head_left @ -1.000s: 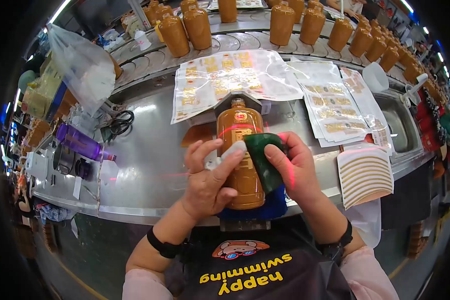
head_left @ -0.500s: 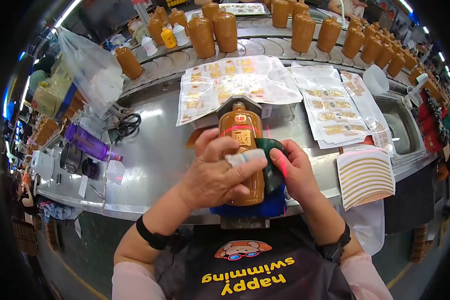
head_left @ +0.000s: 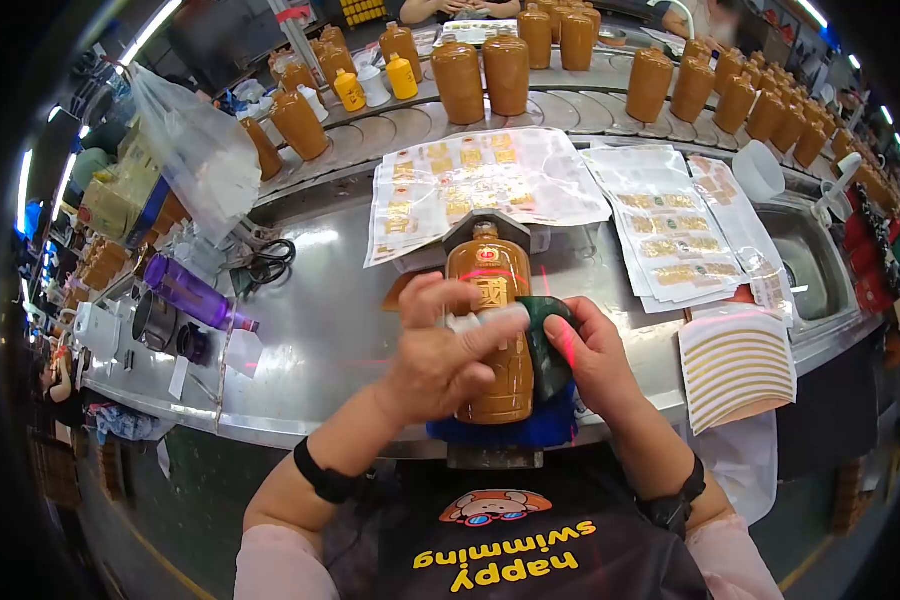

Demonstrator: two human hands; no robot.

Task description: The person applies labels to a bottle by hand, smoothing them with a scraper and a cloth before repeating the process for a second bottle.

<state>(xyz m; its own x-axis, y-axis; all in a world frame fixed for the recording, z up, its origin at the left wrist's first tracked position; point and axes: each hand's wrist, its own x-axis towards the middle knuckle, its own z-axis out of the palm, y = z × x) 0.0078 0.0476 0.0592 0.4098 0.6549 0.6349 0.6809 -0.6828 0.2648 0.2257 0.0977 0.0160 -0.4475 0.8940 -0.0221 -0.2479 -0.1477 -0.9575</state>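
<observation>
A glossy brown bottle [head_left: 500, 385] with gold lettering and a red emblem lies on its back, neck pointing away, in a dark cradle [head_left: 515, 228] over a blue cloth [head_left: 562, 424]. Red laser lines cross its front. Over the bottle's left side is my left hand [head_left: 435, 355], fingers spread, with a white wrap [head_left: 500, 322] around one finger. My right hand [head_left: 595, 350] pinches a dark green flexible piece [head_left: 552, 370] between thumb and fingers, against the bottle's right side.
Sheets of gold decals [head_left: 470, 180] lie behind the bottle, with more decal sheets [head_left: 670, 225] and a card of curved gold strips [head_left: 738, 365] at right. Brown bottles [head_left: 507, 75] stand on the conveyor. A purple bottle [head_left: 185, 290] lies left; a sink [head_left: 805, 260] is far right.
The bottles on the conveyor have shifted right. The top of the green piece now folds over toward the bottle's front. My left hand stays over the bottle; the whole view has shifted slightly.
</observation>
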